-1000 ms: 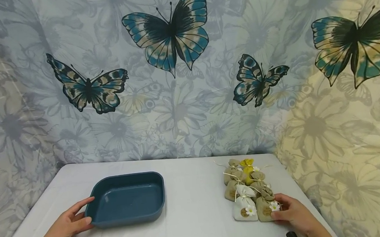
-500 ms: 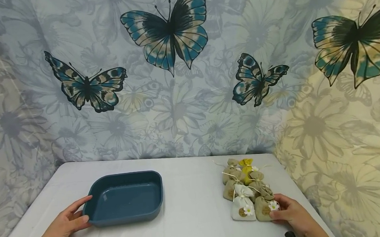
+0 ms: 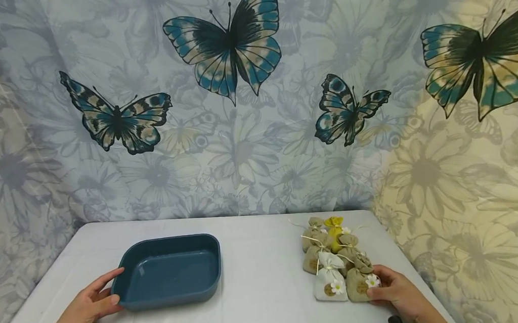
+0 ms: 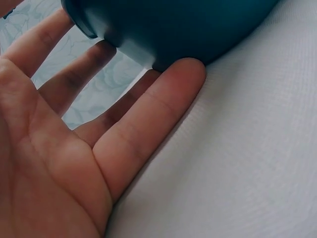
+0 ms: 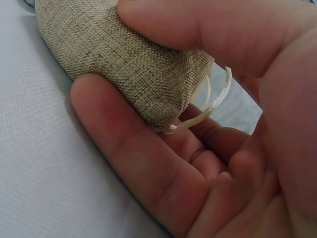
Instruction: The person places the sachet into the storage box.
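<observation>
The left hand (image 3: pixel 81 310) reaches to a dark teal-blue, rectangular tray with rounded corners (image 3: pixel 172 277), its fingers extended and fairly straight; the fingertips touch the tray's outer wall at its left end, without curling round it, the index finger up by the rim and the thumb lower, near the front corner. The right hand (image 3: pixel 399 292) grips a beige, coarse-woven cloth pouch with a gathered neck (image 3: pixel 357 290), its thumb over the front and its other fingers at the side and underneath. A white daisy-like flower (image 3: pixel 372 281) decorates this pouch, and the right wrist view shows a pale, shiny cord (image 5: pixel 215 101) looping out beside its lower corner. The tray sits at the left of a table covered in white cloth (image 3: pixel 264 288); the gripped pouch is well apart from it, at the near right corner of a tight cluster. Just beside that pouch lies a white cloth pouch with a tied neck (image 3: pixel 329 280), also bearing a flower. Behind these two are more beige pouches (image 3: pixel 313 259), and a bright yellow pouch (image 3: pixel 335 236) lies toward the far end. Beyond the table hangs a pale floral backdrop (image 3: pixel 242 178) printed with large blue-and-black butterflies (image 3: pixel 232 44).
</observation>
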Motion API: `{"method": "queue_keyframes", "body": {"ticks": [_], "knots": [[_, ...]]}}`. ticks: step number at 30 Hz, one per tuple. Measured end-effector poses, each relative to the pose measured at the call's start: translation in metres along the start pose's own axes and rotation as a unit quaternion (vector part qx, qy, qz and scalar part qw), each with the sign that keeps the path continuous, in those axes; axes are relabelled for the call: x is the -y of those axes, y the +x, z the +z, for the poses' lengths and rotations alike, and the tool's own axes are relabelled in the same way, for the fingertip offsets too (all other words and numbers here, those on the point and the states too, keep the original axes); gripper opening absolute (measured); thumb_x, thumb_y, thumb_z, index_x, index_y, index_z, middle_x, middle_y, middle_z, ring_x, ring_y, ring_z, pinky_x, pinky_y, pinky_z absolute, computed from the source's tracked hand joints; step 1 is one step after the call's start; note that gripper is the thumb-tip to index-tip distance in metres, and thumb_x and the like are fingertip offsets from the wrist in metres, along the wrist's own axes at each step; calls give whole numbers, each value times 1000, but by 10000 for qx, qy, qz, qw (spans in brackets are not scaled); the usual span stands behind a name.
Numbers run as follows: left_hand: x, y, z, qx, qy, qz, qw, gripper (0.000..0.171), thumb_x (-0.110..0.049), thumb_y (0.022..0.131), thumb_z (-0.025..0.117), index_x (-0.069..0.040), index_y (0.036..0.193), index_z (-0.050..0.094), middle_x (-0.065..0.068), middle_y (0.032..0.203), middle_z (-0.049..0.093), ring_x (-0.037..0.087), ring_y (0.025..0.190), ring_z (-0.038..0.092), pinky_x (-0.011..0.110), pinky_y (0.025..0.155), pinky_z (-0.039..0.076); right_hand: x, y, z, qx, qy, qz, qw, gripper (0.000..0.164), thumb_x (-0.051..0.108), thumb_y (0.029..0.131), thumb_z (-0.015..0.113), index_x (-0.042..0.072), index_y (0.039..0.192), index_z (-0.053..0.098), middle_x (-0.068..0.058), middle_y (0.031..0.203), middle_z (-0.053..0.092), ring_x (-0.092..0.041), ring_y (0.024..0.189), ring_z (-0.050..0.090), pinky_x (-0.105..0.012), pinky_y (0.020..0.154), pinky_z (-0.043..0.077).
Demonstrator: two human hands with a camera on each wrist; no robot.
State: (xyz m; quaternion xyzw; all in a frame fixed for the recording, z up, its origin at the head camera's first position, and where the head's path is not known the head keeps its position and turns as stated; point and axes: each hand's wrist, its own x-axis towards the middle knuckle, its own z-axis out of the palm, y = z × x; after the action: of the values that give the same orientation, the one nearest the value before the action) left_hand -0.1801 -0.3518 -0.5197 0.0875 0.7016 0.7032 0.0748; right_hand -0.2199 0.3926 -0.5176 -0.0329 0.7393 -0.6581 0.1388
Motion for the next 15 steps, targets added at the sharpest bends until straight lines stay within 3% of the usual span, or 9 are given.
{"method": "queue_keyframes", "body": {"ticks": [8, 11, 15], "knots": [[-1, 4, -4, 2, -10, -72, 10000, 56, -4, 103, 50, -12, 156, 34, -21, 135, 34, 2, 114, 57, 42, 87, 56, -3, 2, 2, 115, 85, -185, 9997, 39, -1, 89, 72, 31, 110, 67, -8, 105, 59, -18, 88, 63, -38, 74, 59], [1, 3, -5, -32, -81, -208, 9997, 56, -4, 104, 50, -14, 156, 35, -5, 149, 20, -5, 113, 53, 42, 88, 55, -2, 1, 2, 137, 76, -153, 9998, 37, 0, 89, 72, 27, 113, 66, -8, 106, 60, -19, 88, 62, -38, 74, 59], [1, 3, -4, 41, -164, -338, 9993, 56, -6, 104, 50, -21, 156, 37, 17, 155, -3, -3, 112, 54, 42, 89, 55, 1, -4, 0, 323, 89, 5, 9994, 35, 0, 93, 69, 24, 117, 65, -7, 110, 61, -19, 91, 62, -37, 75, 58]]}}
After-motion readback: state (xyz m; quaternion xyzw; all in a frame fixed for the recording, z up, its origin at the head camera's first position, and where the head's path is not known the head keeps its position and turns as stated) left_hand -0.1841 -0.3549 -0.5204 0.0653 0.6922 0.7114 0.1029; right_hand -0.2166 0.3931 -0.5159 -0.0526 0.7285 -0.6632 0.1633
